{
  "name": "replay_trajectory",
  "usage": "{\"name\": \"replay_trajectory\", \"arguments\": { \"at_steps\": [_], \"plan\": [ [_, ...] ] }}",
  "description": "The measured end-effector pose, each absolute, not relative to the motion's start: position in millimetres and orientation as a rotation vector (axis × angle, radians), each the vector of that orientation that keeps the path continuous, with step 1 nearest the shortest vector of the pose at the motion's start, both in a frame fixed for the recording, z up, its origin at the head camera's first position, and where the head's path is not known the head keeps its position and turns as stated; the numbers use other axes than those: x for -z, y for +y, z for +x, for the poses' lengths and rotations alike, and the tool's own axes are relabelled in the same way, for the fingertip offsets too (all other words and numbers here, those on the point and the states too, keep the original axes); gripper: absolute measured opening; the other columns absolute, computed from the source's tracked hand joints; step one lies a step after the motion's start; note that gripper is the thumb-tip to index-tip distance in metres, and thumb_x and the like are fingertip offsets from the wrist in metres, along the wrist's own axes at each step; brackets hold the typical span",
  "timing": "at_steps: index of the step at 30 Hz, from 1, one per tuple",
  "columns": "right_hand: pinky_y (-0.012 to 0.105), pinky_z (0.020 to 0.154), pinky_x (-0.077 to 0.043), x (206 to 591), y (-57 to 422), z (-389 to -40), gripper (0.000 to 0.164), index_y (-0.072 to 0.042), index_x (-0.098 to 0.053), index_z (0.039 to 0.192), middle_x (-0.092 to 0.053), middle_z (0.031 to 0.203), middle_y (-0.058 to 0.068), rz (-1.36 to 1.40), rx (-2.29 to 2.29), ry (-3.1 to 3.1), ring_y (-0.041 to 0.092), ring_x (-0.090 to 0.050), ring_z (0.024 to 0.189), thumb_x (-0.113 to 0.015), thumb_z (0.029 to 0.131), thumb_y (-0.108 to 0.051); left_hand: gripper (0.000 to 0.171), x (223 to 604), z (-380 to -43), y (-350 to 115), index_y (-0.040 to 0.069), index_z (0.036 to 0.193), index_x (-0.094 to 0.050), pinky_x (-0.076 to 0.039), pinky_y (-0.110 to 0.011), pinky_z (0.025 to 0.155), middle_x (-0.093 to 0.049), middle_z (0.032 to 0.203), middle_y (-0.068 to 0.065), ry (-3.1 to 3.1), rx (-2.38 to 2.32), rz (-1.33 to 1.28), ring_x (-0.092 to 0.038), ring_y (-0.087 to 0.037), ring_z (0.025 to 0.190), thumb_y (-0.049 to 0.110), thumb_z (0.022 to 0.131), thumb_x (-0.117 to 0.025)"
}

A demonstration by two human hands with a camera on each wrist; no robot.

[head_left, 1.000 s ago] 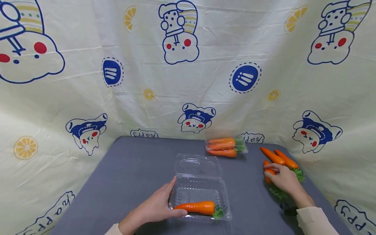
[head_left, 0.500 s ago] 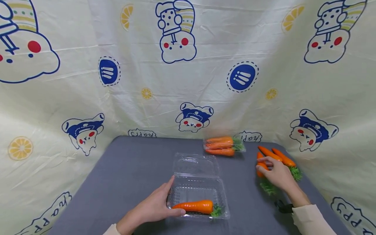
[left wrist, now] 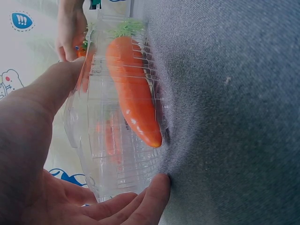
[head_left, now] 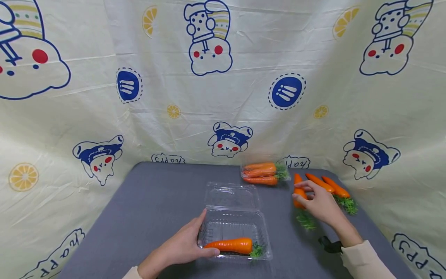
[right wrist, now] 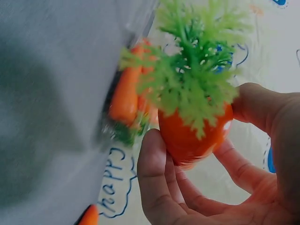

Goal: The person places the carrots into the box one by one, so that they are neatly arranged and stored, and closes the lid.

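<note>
My right hand (head_left: pixel 318 202) pinches an orange carrot (right wrist: pixel 194 136) with leafy green tops between thumb and fingers, at the right of the table. In the right wrist view the carrot's leafy end faces the camera. With the lid laid back, a clear plastic clamshell container (head_left: pixel 230 223) stands in front of me. My left hand (head_left: pixel 186 242) grips its near left corner, thumb over the front rim and fingers along the left side. One carrot (head_left: pixel 231 245) lies across the container's front, tip to the left, and shows through the clear wall in the left wrist view.
Two loose carrots (head_left: pixel 335 186) lie to the right of my right hand. At the back of the grey table (head_left: pixel 156 201) sits another clear pack of carrots (head_left: pixel 261 173). A patterned sheet (head_left: pixel 258 50) hangs behind the table.
My right hand has moved left with the carrot, away from the two loose ones. The left hand stays on the container; the head view has shifted slightly.
</note>
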State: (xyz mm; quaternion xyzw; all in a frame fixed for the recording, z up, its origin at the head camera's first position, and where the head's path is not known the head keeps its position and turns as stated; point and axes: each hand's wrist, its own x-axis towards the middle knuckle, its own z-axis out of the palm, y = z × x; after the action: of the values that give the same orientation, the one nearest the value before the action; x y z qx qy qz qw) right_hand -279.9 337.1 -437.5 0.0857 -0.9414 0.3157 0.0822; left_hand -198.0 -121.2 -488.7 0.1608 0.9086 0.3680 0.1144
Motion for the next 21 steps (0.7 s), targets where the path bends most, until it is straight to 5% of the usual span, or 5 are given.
{"name": "replay_trajectory", "arguments": {
  "at_steps": [9,21],
  "plan": [
    [0.051,0.088,-0.072,426,310,-269,0.053,-0.012,-0.067,0.151,-0.066,0.158,0.034,0.302,-1.048,-2.804,0.053,-0.077,0.130,-0.082,0.111,-0.043,0.135,488,-198,-121,0.009,0.187,-0.022,-0.046,-0.076,0.131,-0.043,0.184,-0.028,2.671,-1.073,0.477,-0.054,-0.046,0.160,0.063,0.088,-0.097],
    [0.049,0.084,-0.072,417,271,-257,0.048,-0.012,-0.064,0.146,-0.069,0.154,0.030,0.411,-1.037,-2.761,0.044,-0.080,0.123,-0.087,0.108,-0.032,0.135,488,-199,-120,0.009,0.187,-0.022,-0.046,-0.077,0.130,-0.041,0.185,-0.028,2.649,-1.074,0.453,-0.050,-0.049,0.165,0.066,0.089,-0.096]
  ]
}}
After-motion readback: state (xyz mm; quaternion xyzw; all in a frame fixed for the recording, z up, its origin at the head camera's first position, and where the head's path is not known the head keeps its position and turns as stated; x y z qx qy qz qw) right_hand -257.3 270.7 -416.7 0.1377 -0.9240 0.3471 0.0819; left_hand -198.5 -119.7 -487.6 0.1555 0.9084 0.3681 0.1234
